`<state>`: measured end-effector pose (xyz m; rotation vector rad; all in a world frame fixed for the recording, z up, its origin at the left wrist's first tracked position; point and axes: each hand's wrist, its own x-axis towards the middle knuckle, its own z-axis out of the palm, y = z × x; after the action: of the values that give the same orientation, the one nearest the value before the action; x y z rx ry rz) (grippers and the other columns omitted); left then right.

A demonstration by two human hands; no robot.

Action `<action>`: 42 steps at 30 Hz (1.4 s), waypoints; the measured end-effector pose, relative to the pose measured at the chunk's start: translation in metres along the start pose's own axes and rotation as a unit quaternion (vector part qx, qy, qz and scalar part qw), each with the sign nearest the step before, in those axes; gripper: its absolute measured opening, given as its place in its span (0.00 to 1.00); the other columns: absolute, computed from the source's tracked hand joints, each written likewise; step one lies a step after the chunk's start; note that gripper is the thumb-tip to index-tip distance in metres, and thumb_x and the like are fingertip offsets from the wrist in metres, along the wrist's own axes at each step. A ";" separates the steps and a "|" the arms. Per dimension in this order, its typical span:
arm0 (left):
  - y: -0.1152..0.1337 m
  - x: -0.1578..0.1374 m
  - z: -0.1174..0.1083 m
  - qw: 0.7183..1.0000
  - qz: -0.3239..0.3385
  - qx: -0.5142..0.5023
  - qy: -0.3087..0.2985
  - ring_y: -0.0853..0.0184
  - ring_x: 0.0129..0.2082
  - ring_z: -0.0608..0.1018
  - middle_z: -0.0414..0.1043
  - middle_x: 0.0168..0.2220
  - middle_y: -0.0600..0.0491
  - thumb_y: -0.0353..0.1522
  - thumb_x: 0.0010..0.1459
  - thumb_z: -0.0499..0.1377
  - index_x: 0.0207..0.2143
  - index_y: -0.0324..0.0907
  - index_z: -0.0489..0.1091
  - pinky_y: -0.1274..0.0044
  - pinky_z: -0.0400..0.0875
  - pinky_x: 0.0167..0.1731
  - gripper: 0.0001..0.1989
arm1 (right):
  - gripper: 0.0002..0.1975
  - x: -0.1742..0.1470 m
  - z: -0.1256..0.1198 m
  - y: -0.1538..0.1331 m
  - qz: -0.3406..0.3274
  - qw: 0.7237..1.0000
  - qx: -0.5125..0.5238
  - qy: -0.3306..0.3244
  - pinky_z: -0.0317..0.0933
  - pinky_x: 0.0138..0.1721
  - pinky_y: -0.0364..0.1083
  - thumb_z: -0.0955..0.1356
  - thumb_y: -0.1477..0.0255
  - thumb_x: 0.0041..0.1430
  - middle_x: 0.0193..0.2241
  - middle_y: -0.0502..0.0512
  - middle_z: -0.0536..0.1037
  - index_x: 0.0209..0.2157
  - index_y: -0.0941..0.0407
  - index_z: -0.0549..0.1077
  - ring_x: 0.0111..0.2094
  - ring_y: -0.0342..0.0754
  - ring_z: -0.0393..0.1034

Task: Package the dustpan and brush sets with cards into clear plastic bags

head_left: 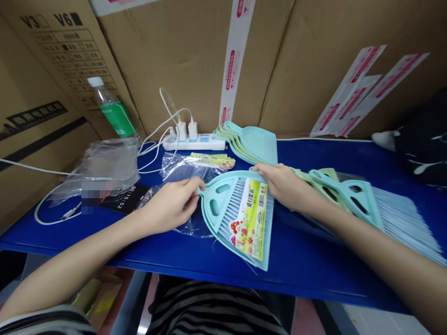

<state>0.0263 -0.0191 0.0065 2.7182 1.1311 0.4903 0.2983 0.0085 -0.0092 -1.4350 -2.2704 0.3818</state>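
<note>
A mint-green dustpan (pixel 267 260) lies flat in front of me with a matching brush (pixel 228 204) nested in it. A yellow-green printed label card (pixel 257 221) covers part of the bristles. My left hand (pixel 179 202) pinches the handle end of the set, thumb and fingers closed. At the far edge of the pan, my right hand (pixel 279 184) grips the rim near the card's top, its fingertips partly hidden. Beneath and behind the set is a clear plastic bag (pixel 192 228). To the right of my right hand lie several green brushes (pixel 359 197).
Stacked dustpans (pixel 260 139) stand at the back beside a white power strip (pixel 199 142) with plugged-in cables. More label cards (pixel 213 160) lie before it. On the left are plastic bags (pixel 108 163), a bottle (pixel 113 111) and a phone-like timer display (pixel 124 200). Cardboard (pixel 188 60) walls the back.
</note>
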 end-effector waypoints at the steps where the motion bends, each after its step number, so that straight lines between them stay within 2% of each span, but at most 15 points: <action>1: 0.001 0.000 0.000 1.000 -0.004 -0.013 -0.007 0.71 0.21 0.70 0.65 0.25 0.59 0.27 0.60 0.47 0.41 0.42 0.61 0.78 0.64 0.24 0.08 | 0.08 0.000 0.000 0.000 0.004 1.000 0.001 -0.001 0.61 0.28 0.44 0.60 0.79 0.55 0.28 0.54 0.79 0.30 0.53 0.66 0.28 0.49 0.73; 8: 0.002 0.003 0.001 0.994 0.005 -0.100 -0.031 0.70 0.24 0.71 0.66 0.27 0.57 0.29 0.63 0.45 0.47 0.40 0.56 0.78 0.67 0.27 0.10 | 0.05 0.000 0.005 -0.004 -0.009 0.999 0.020 -0.028 0.59 0.29 0.44 0.59 0.75 0.56 0.25 0.53 0.77 0.29 0.53 0.65 0.26 0.49 0.71; 10: 0.000 0.004 0.000 0.997 -0.013 -0.063 -0.032 0.69 0.26 0.72 0.69 0.29 0.55 0.30 0.64 0.44 0.48 0.40 0.57 0.76 0.69 0.30 0.11 | 0.05 0.000 0.005 -0.002 -0.008 1.000 0.018 -0.024 0.59 0.29 0.44 0.60 0.76 0.55 0.25 0.53 0.77 0.29 0.53 0.65 0.26 0.48 0.70; 12: -0.004 0.006 -0.003 0.997 -0.063 0.032 -0.022 0.65 0.31 0.76 0.72 0.35 0.50 0.29 0.64 0.44 0.49 0.39 0.59 0.73 0.71 0.34 0.12 | 0.06 0.000 0.005 -0.001 -0.006 1.000 0.014 -0.016 0.58 0.28 0.44 0.59 0.77 0.55 0.25 0.53 0.77 0.29 0.53 0.65 0.25 0.48 0.69; 14: -0.007 0.008 -0.008 0.979 -0.137 0.151 -0.028 0.58 0.38 0.78 0.72 0.44 0.41 0.26 0.63 0.44 0.50 0.37 0.60 0.68 0.72 0.37 0.15 | 0.06 0.001 0.005 0.000 -0.006 1.000 0.008 -0.013 0.58 0.27 0.44 0.59 0.77 0.54 0.25 0.52 0.76 0.29 0.53 0.65 0.24 0.48 0.69; 16: -0.009 0.010 -0.014 0.944 -0.209 0.248 -0.063 0.51 0.43 0.78 0.70 0.48 0.35 0.22 0.60 0.43 0.50 0.34 0.62 0.66 0.72 0.37 0.17 | 0.07 0.001 0.004 0.000 -0.006 1.000 0.003 -0.015 0.58 0.28 0.44 0.59 0.77 0.54 0.25 0.53 0.77 0.30 0.53 0.65 0.25 0.48 0.69; 18: -0.009 0.012 -0.020 0.908 -0.263 0.304 -0.116 0.48 0.42 0.79 0.72 0.44 0.33 0.20 0.58 0.41 0.49 0.31 0.63 0.65 0.72 0.35 0.19 | 0.07 0.001 0.004 -0.001 -0.002 1.000 -0.001 -0.022 0.58 0.28 0.44 0.59 0.77 0.54 0.26 0.54 0.77 0.30 0.53 0.65 0.26 0.48 0.70; 20: -0.009 0.013 -0.025 0.883 -0.289 0.328 -0.170 0.46 0.40 0.80 0.74 0.36 0.34 0.18 0.57 0.40 0.50 0.28 0.62 0.65 0.72 0.34 0.21 | 0.07 0.001 0.003 -0.002 0.004 1.000 -0.003 -0.028 0.58 0.29 0.45 0.58 0.78 0.54 0.26 0.54 0.77 0.30 0.53 0.65 0.26 0.49 0.70; 23: -0.010 0.013 -0.027 0.870 -0.291 0.333 -0.217 0.47 0.38 0.80 0.75 0.30 0.37 0.17 0.55 0.40 0.53 0.26 0.60 0.66 0.72 0.34 0.23 | 0.07 0.001 0.003 -0.002 0.004 1.000 -0.008 -0.028 0.58 0.29 0.45 0.58 0.78 0.55 0.26 0.54 0.76 0.30 0.53 0.65 0.26 0.49 0.70; 26: -0.012 0.013 -0.026 0.885 -0.279 0.308 -0.211 0.52 0.36 0.81 0.76 0.32 0.39 0.18 0.55 0.42 0.53 0.30 0.58 0.68 0.71 0.35 0.23 | 0.08 0.001 0.004 -0.002 -0.003 1.000 -0.008 -0.021 0.58 0.29 0.45 0.58 0.77 0.56 0.26 0.55 0.77 0.30 0.54 0.66 0.27 0.50 0.70; 29: -0.016 0.012 -0.023 0.922 -0.253 0.227 -0.185 0.58 0.33 0.80 0.76 0.35 0.43 0.18 0.53 0.44 0.51 0.33 0.57 0.71 0.70 0.33 0.23 | 0.07 0.000 0.005 -0.001 -0.008 1.000 -0.006 -0.016 0.58 0.29 0.45 0.59 0.76 0.56 0.26 0.55 0.78 0.30 0.54 0.66 0.26 0.50 0.70; 34: -0.020 0.010 -0.018 0.971 -0.191 0.090 -0.110 0.65 0.24 0.77 0.72 0.26 0.54 0.21 0.54 0.44 0.49 0.37 0.54 0.75 0.68 0.28 0.19 | 0.11 -0.002 0.006 -0.002 -0.001 1.000 -0.002 0.004 0.59 0.28 0.45 0.57 0.75 0.59 0.26 0.54 0.78 0.31 0.53 0.68 0.26 0.50 0.71; 38: -0.023 0.009 -0.017 0.982 -0.181 0.014 -0.057 0.68 0.22 0.76 0.71 0.24 0.57 0.24 0.55 0.46 0.46 0.39 0.52 0.77 0.66 0.27 0.15 | 0.14 -0.002 0.004 -0.003 0.010 1.000 0.003 0.009 0.60 0.28 0.45 0.54 0.75 0.62 0.26 0.54 0.79 0.31 0.53 0.68 0.27 0.49 0.72; 42: -0.027 0.011 -0.017 0.979 -0.194 -0.030 -0.049 0.70 0.20 0.76 0.72 0.25 0.58 0.24 0.53 0.48 0.45 0.41 0.51 0.78 0.66 0.26 0.16 | 0.15 -0.002 0.004 -0.002 -0.001 1.000 0.007 -0.002 0.61 0.29 0.45 0.54 0.75 0.62 0.27 0.54 0.80 0.32 0.53 0.69 0.27 0.50 0.74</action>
<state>0.0102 0.0079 0.0176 2.3555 1.5392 0.3199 0.2953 0.0063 -0.0123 -1.4262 -2.2671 0.4004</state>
